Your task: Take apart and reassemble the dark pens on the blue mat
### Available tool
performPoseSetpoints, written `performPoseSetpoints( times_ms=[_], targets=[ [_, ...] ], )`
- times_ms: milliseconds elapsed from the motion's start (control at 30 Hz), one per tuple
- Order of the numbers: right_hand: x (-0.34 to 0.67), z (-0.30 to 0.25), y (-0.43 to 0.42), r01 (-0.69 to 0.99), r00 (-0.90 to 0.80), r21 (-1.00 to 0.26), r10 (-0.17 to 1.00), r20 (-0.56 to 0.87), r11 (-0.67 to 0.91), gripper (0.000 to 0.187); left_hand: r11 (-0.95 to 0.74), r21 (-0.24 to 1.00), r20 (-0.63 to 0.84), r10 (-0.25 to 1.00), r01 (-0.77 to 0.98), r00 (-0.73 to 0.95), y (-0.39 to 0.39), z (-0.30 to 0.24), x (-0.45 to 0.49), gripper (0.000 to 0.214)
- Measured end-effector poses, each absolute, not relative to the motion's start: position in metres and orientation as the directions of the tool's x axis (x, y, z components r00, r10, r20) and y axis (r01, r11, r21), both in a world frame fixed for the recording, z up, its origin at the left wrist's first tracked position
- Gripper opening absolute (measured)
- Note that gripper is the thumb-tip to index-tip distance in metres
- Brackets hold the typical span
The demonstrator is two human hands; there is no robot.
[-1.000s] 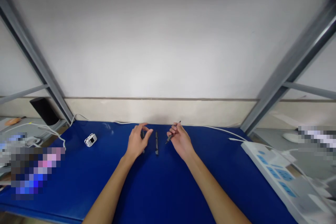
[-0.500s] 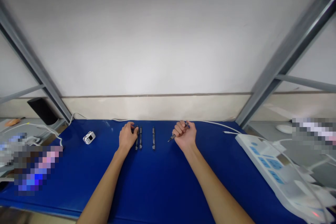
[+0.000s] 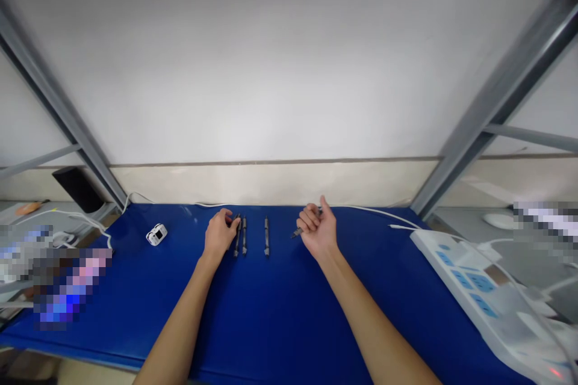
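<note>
My left hand rests on the blue tabletop, its thumb and fingers closed about the upper part of a dark pen. Close beside that one lies a second pen. A third pen lies apart, farther right. All three point roughly away from me. My right hand, palm turned up, has its fingers curled round another dark pen. Its end sticks out on the left side of the fist, and most of the barrel is hidden. The right thumb is lifted off and points upward.
A small white device with a dark screen lies at the left. On the right edge stands a white power strip with blue sockets. A white cable runs along the wall. A black cylinder stands behind the left frame post.
My right thumb has come up away from the pen, and less of that pen shows. The pen at my left hand now slants slightly. The whole view has shifted a little.
</note>
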State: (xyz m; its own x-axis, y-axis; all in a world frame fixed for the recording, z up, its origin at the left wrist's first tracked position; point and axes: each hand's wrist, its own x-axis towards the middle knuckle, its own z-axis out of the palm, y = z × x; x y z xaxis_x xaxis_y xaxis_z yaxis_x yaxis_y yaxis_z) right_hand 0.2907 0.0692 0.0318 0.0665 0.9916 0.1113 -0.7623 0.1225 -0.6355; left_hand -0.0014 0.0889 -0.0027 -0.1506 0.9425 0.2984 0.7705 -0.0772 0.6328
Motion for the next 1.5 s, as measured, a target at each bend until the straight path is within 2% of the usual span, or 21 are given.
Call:
performPoseSetpoints(
  times_ms=[100, 167, 233, 300, 367, 400, 433, 500, 567, 633, 700, 767, 800, 867, 1033, 1267, 1500],
  targets=[
    [0.283, 0.031, 0.072, -0.762, 0.076, -0.637, 0.993, 0.092, 0.117, 0.031, -0.046, 0.653, 0.264, 0.949, 0.756, -0.170, 0.087, 0.000, -0.001, 0.022],
    [0.278, 0.030, 0.073, -0.744, 0.064, -0.661, 0.995, 0.077, 0.099, 0.037, -0.032, 0.676, 0.246, 0.952, 0.736, -0.184, 0.086, 0.002, -0.001, 0.021],
    [0.272, 0.027, 0.074, -0.665, 0.059, -0.740, 0.995, 0.086, 0.103, 0.042, -0.030, 0.699, 0.239, 0.952, 0.715, -0.194, 0.084, 0.004, -0.001, 0.020],
    [0.267, 0.025, 0.072, -0.494, 0.094, -0.853, 0.986, 0.141, 0.169, 0.042, -0.035, 0.723, 0.237, 0.951, 0.690, -0.200, 0.081, 0.005, -0.001, 0.019],
    [0.263, 0.024, 0.068, -0.189, 0.108, -0.943, 0.960, 0.259, 0.276, 0.041, -0.046, 0.758, 0.241, 0.947, 0.651, -0.214, 0.080, 0.008, -0.001, 0.019],
    [0.261, 0.023, 0.065, 0.001, 0.085, -0.943, 0.939, 0.333, 0.334, 0.042, -0.054, 0.778, 0.246, 0.943, 0.626, -0.224, 0.079, 0.009, -0.001, 0.019],
    [0.259, 0.023, 0.062, 0.194, 0.032, -0.901, 0.916, 0.401, 0.388, 0.042, -0.066, 0.800, 0.253, 0.938, 0.597, -0.236, 0.079, 0.011, -0.001, 0.019],
    [0.255, 0.021, 0.054, 0.503, -0.119, -0.728, 0.872, 0.475, 0.466, 0.045, -0.102, 0.843, 0.273, 0.927, 0.528, -0.256, 0.080, 0.016, 0.001, 0.021],
    [0.253, 0.018, 0.049, 0.686, -0.242, -0.539, 0.851, 0.466, 0.489, 0.048, -0.152, 0.877, 0.301, 0.913, 0.455, -0.275, 0.082, 0.021, 0.003, 0.029],
    [0.251, 0.013, 0.046, 0.786, -0.299, -0.395, 0.852, 0.430, 0.476, 0.051, -0.227, 0.944, 0.295, 0.907, 0.241, -0.301, 0.083, 0.028, 0.004, 0.037],
    [0.250, 0.009, 0.045, 0.834, -0.320, -0.310, 0.857, 0.405, 0.457, 0.055, -0.277, 0.947, 0.224, 0.932, -0.161, -0.285, 0.083, 0.035, 0.005, 0.038],
    [0.250, 0.007, 0.046, 0.849, -0.339, -0.267, 0.859, 0.384, 0.455, 0.061, -0.240, 0.801, 0.159, 0.969, -0.549, -0.191, 0.082, 0.041, 0.004, 0.035],
    [0.251, 0.006, 0.047, 0.850, -0.353, -0.254, 0.857, 0.375, 0.461, 0.064, -0.206, 0.721, 0.151, 0.978, -0.661, -0.141, 0.081, 0.043, 0.003, 0.032],
    [0.252, 0.007, 0.047, 0.844, -0.382, -0.237, 0.849, 0.365, 0.482, 0.069, -0.167, 0.606, 0.161, 0.983, -0.778, -0.086, 0.078, 0.048, 0.002, 0.027],
    [0.253, 0.012, 0.044, 0.822, -0.427, -0.218, 0.822, 0.376, 0.527, 0.073, -0.141, 0.527, 0.169, 0.984, -0.838, -0.060, 0.074, 0.053, 0.003, 0.020],
    [0.252, 0.015, 0.045, 0.823, -0.433, -0.195, 0.810, 0.395, 0.534, 0.057, -0.099, 0.553, 0.121, 0.992, -0.827, -0.038, 0.074, 0.049, 0.007, 0.018],
    [0.252, 0.013, 0.045, 0.862, -0.365, -0.194, 0.837, 0.407, 0.469, 0.056, -0.095, 0.619, 0.127, 0.992, -0.780, -0.020, 0.073, 0.043, 0.018, 0.025]
  ],
)
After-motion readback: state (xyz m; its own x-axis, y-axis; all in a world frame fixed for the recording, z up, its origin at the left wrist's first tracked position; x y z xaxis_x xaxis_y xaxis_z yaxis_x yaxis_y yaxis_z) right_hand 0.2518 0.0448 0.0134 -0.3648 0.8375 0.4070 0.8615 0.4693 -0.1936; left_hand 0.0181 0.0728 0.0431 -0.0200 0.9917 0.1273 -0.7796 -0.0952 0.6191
